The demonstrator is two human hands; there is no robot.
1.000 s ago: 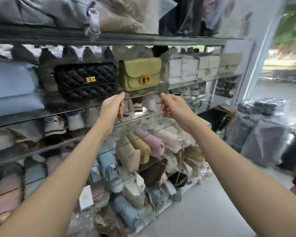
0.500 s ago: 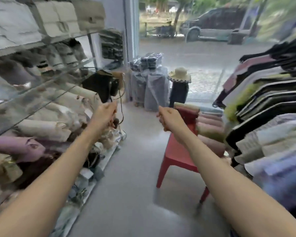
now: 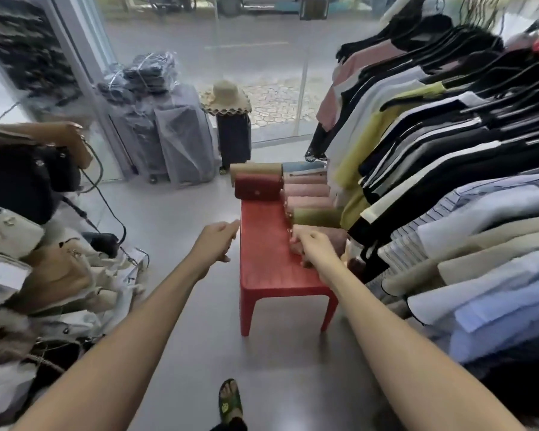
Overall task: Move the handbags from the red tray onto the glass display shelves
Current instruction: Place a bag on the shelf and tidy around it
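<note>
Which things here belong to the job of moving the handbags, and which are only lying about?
For the job: red tray; dark red handbag; pink handbag, which the right hand grips; left hand, holding nothing.
Lying about: hanging clothes; straw hat; wrapped suitcases.

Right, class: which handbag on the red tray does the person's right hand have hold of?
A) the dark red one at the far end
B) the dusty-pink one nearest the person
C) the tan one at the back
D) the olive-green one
B: the right hand has its fingers curled on the dusty-pink handbag, which lies at the near end of the row on the red tray.
</note>
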